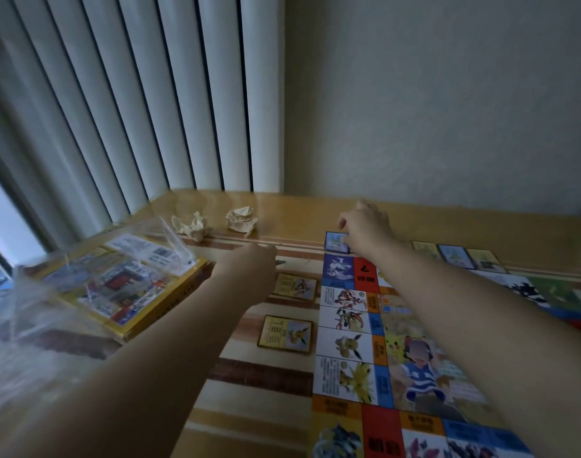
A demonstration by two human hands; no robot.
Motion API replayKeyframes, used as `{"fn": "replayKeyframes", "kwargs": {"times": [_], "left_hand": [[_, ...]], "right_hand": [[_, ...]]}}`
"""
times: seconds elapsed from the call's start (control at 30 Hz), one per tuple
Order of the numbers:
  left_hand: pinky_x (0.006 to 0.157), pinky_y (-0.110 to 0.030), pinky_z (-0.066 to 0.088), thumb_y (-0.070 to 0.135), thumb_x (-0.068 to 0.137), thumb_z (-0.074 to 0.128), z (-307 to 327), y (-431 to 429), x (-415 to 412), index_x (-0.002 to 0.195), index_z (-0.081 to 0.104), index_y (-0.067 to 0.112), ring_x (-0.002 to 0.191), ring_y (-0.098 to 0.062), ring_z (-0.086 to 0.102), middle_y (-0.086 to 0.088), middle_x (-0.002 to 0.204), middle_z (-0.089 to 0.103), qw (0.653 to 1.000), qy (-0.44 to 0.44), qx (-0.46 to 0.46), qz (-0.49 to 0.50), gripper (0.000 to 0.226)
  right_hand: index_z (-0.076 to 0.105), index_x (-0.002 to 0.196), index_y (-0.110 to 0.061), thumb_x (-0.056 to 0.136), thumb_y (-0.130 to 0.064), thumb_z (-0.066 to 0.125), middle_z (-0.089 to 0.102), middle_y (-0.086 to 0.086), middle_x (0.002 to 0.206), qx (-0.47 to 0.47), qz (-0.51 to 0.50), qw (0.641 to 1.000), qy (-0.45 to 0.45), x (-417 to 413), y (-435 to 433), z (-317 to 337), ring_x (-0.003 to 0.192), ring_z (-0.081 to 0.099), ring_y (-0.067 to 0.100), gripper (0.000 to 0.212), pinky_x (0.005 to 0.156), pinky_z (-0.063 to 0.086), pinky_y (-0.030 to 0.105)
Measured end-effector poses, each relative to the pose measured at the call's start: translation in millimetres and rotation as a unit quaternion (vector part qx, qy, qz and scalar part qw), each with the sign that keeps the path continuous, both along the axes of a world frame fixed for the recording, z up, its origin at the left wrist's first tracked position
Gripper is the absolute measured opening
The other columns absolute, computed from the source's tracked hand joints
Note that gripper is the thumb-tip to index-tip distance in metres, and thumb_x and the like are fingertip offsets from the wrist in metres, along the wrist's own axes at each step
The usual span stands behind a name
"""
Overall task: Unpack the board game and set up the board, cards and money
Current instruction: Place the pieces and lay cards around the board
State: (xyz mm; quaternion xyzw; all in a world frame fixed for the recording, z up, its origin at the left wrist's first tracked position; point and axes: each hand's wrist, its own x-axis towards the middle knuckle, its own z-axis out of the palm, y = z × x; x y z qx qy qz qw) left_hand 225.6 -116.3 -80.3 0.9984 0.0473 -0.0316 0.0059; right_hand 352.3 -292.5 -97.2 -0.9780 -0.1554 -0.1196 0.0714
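Board (381,342) is lying flat on the table (266,375) before me, two yellow cards (285,333) sitting beside its left edge. My left hand (249,267) is hovering beyond them; I cannot tell its grip. My right hand (365,226) is pinching a blue card (336,242) past the far corner.

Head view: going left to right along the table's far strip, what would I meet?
Crumpled paper ball → second crumpled paper ball → blue card, pinched by the right hand → row of three cards.
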Motion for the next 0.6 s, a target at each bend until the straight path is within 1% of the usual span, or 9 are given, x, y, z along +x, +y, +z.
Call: {"fn": "replayKeyframes", "kwargs": {"times": [0.03, 0.1, 0.17, 0.2, 0.27, 0.33, 0.4, 0.47, 0.6], "left_hand": [[0.067, -0.03, 0.041, 0.017, 0.095, 0.04, -0.1, 0.1, -1.3, 0.128, 0.049, 0.016, 0.094, -0.023, 0.057, -0.007, 0.114, 0.059, 0.999, -0.021, -0.024, 0.003, 0.034], [0.062, -0.031, 0.041, 0.021, 0.096, 0.037, 1.4, 0.3, -4.3, 0.112, 0.054, 0.014, 0.074, -0.019, 0.054, -0.004, 0.088, 0.059, 0.988, -0.082, -0.126, 0.019, 0.025], [0.058, -0.031, 0.043, 0.023, 0.095, 0.034, 15.3, -6.7, -12.3, 0.091, 0.052, 0.01, 0.067, -0.02, 0.057, -0.003, 0.074, 0.055, 0.954, -0.135, -0.266, 0.037, 0.023], [0.061, -0.034, 0.048, 0.023, 0.096, 0.033, 24.6, -13.2, -18.8, 0.089, 0.053, 0.01, 0.07, -0.022, 0.061, -0.004, 0.076, 0.057, 0.921, -0.146, -0.358, 0.043, 0.025], [0.073, -0.041, 0.053, 0.017, 0.099, 0.033, 42.8, -31.0, -37.5, 0.106, 0.056, 0.008, 0.076, -0.023, 0.065, -0.007, 0.087, 0.058, 0.827, -0.118, -0.548, 0.048, 0.026], [0.076, -0.036, 0.055, 0.008, 0.1, 0.033, 55.5, -48.5, -58.3, 0.116, 0.053, 0.006, 0.078, -0.02, 0.064, -0.008, 0.092, 0.058, 0.739, -0.065, -0.67, 0.045, 0.026], [0.079, -0.036, 0.056, 0.006, 0.099, 0.037, 63.5, -64.0, -79.6, 0.111, 0.055, 0.007, 0.082, -0.018, 0.065, -0.006, 0.092, 0.063, 0.678, -0.036, -0.733, 0.04, 0.021], [0.083, -0.039, 0.056, 0.006, 0.098, 0.042, 65.5, -76.4, -97.7, 0.103, 0.057, 0.008, 0.083, -0.018, 0.068, -0.006, 0.088, 0.069, 0.634, -0.024, -0.773, 0.027, 0.016], [0.068, -0.03, 0.059, 0.004, 0.095, 0.048, 69.4, -100.3, -130.9, 0.103, 0.061, 0.004, 0.076, -0.016, 0.071, -0.01, 0.084, 0.071, 0.584, 0.006, -0.812, 0.004, 0.015]], "right_hand": [[0.062, 0.112, -0.018, 0.089, -0.016, 0.062, 0.048, 0.009, 0.122, 0.007, 0.003, 1.0, -0.003, -2.6, -1.2, 2.9, 0.118, 0.043, 0.027, 0.023, 0.097, 0.034, 0.037], [0.062, 0.114, -0.017, 0.09, -0.019, 0.061, 0.051, 0.008, 0.12, 0.055, 0.013, 0.998, -0.009, -11.4, -5.0, 12.6, 0.115, 0.048, 0.026, 0.024, 0.099, 0.036, 0.039], [0.064, 0.111, -0.016, 0.091, -0.02, 0.059, 0.057, 0.006, 0.115, 0.123, 0.035, 0.992, -0.01, -26.4, -9.0, 29.9, 0.107, 0.055, 0.022, 0.021, 0.097, 0.043, 0.038], [0.065, 0.11, -0.014, 0.092, -0.02, 0.058, 0.06, 0.004, 0.111, 0.162, 0.051, 0.986, 0.004, -38.8, -11.3, 40.5, 0.103, 0.057, 0.019, 0.02, 0.094, 0.045, 0.034], [0.066, 0.107, -0.012, 0.094, -0.02, 0.057, 0.063, -0.002, 0.101, 0.239, 0.091, 0.965, 0.061, -71.4, -16.1, 63.4, 0.093, 0.057, 0.011, 0.018, 0.085, 0.044, 0.024], [0.064, 0.102, -0.017, 0.096, -0.022, 0.054, 0.063, -0.01, 0.089, 0.296, 0.123, 0.941, 0.111, -108.7, -23.5, 83.0, 0.078, 0.056, 0.003, 0.014, 0.072, 0.042, 0.016], [0.062, 0.094, -0.022, 0.096, -0.024, 0.052, 0.062, -0.012, 0.083, 0.344, 0.134, 0.919, 0.141, -143.2, -35.1, 95.6, 0.069, 0.055, 0.0, 0.011, 0.065, 0.041, 0.015], [0.062, 0.09, -0.023, 0.096, -0.026, 0.053, 0.064, -0.01, 0.083, 0.39, 0.131, 0.897, 0.163, -172.8, -48.6, 103.1, 0.065, 0.055, 0.003, 0.011, 0.062, 0.041, 0.018], [0.065, 0.094, -0.019, 0.091, -0.03, 0.06, 0.066, -0.005, 0.084, 0.434, 0.117, 0.868, 0.213, -219.1, -74.4, 113.4, 0.071, 0.057, 0.007, 0.013, 0.065, 0.042, 0.022]]}}
